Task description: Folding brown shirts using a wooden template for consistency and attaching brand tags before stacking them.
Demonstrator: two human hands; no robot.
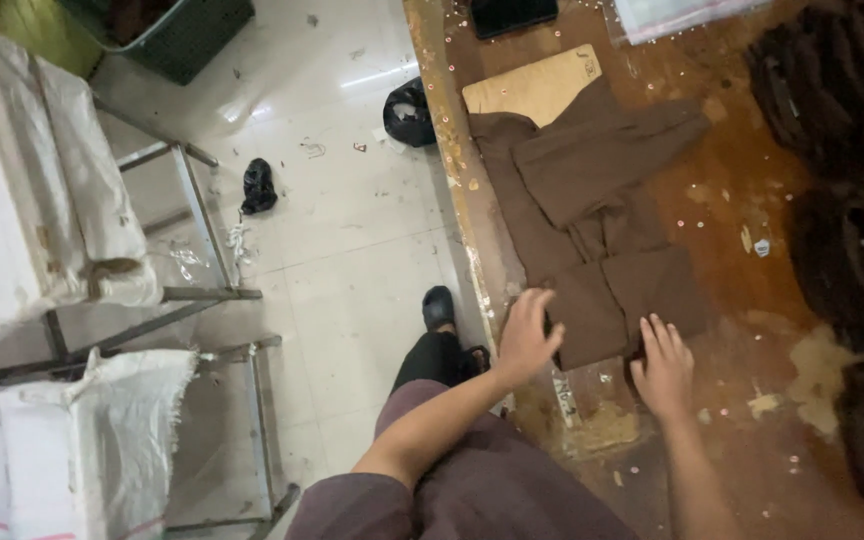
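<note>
Folding looks to be the step in hand: a brown garment lies flat on the worn wooden table, its sleeves already turned in across the body and its lower hem lying nearest the person. Going left to right from that garment as the mark: well off to its left, on the tiled floor, stand metal frames with white sacks. Just at the garment's lower left corner, by the table edge, the left hand rests palm down with fingers loosely spread, touching the cloth rather than gripping it. At the garment's lower right corner the right hand lies flat too, fingers fanned wide, fingertips on the hem and holding nothing. A thin board pokes out from under the collar at the far end. To the right of the garment dark folded pieces are stacked. By my reckoning the next move calls for both hands to pinch the hem evenly so it lifts without skewing.
</note>
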